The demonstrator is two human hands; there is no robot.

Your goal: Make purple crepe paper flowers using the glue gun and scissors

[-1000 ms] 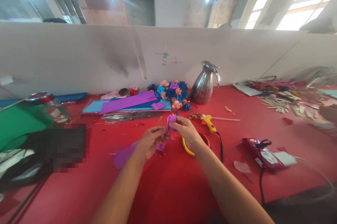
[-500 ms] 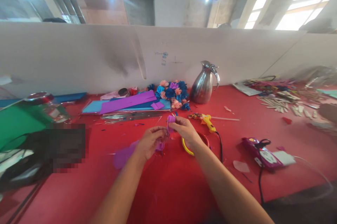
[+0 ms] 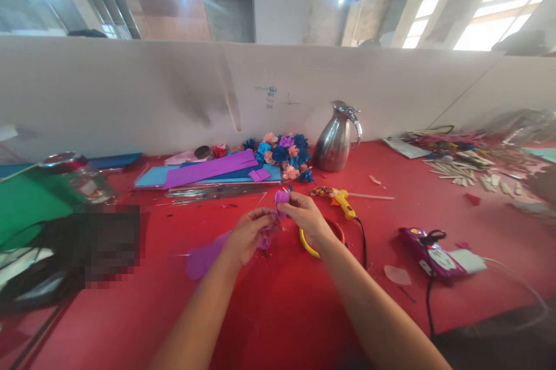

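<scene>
My right hand [image 3: 304, 213] pinches a curled piece of purple crepe paper [image 3: 282, 198] between thumb and fingers, above the red table. Close beside it, my left hand [image 3: 254, 234] is closed, its thumb and fingertips pressed together at the lower end of the same paper. What lies right between the left fingertips is partly hidden. More purple paper [image 3: 264, 241] shows just under the left hand. A larger purple sheet [image 3: 202, 260] lies on the table by the left wrist. Partly behind the right wrist is a yellow and red ring [image 3: 307, 245], perhaps a tape roll.
A yellow glue gun [image 3: 343, 203] with a black cord lies to the right, near a steel jug [image 3: 334, 141]. Paper flowers [image 3: 284, 153] and stacked paper strips [image 3: 212, 167] are at the back. A purple power device [image 3: 438, 257] sits right; a glass jar [image 3: 87, 182] stands left.
Almost nothing differs. The purple paper in my right hand has turned slightly, and the fingers of both hands have shifted a little.
</scene>
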